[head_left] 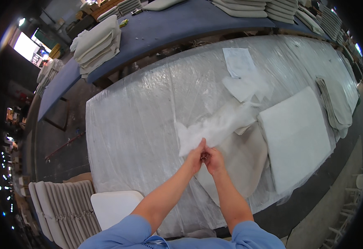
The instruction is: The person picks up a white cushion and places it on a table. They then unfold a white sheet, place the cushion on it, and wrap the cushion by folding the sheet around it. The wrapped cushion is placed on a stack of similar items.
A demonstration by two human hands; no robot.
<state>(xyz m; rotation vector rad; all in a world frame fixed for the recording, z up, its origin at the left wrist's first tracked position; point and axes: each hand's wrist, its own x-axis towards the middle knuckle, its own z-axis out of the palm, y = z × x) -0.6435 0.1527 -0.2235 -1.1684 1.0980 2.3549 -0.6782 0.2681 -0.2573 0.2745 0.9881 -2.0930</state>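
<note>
A strip of fluffy white fibre wadding (pixel 216 126) lies across a beige fabric cover (pixel 243 159) on the plastic-wrapped surface in front of me. My left hand (pixel 195 158) is closed at the wadding's near end, thumb uppermost. Right beside it, my right hand (pixel 215 161) has its fingers curled in and also pinches that edge; the fingertips of both hands nearly meet and are partly hidden. Looser tufts of wadding (pixel 252 87) spread toward a white paper sheet (pixel 238 62). To the right rests a flat white pad (pixel 296 137).
Clear plastic film (pixel 127 124) covers the broad work surface. Folded beige covers (pixel 333 103) lie at its right edge. Beige cushions (pixel 65 207) stand in a row at lower left beside a white cushion (pixel 117 205). Beyond is a blue table (pixel 169 31) with stacked covers (pixel 98 43).
</note>
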